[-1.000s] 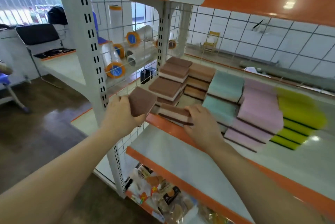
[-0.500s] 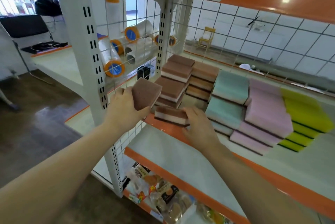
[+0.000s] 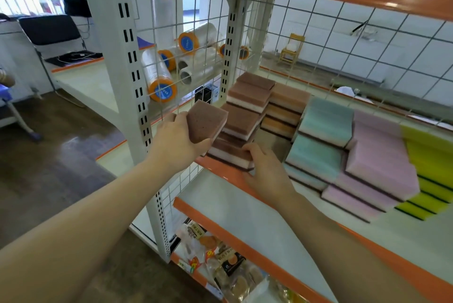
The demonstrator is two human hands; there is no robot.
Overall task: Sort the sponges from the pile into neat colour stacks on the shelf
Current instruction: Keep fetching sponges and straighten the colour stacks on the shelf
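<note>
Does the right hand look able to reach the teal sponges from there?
Probably yes: the right hand rests on the front brown sponge, and the teal sponges sit just beside it with nothing between.

Two bare forearms and hands point(image 3: 176, 138), no sleeves visible

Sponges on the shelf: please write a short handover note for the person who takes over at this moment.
Left hand: holds one brown sponge in the air, beside the brown stacks.
Right hand: fingers rest on the front brown stack at the shelf edge; whether it grips, I cannot tell.
Done: brown, orange, teal, pink and yellow sponges stand in colour stacks, left to right.
Left: put down the held sponge on a brown stack, probably. The brown stacks look stepped and uneven; straighten them.
</note>
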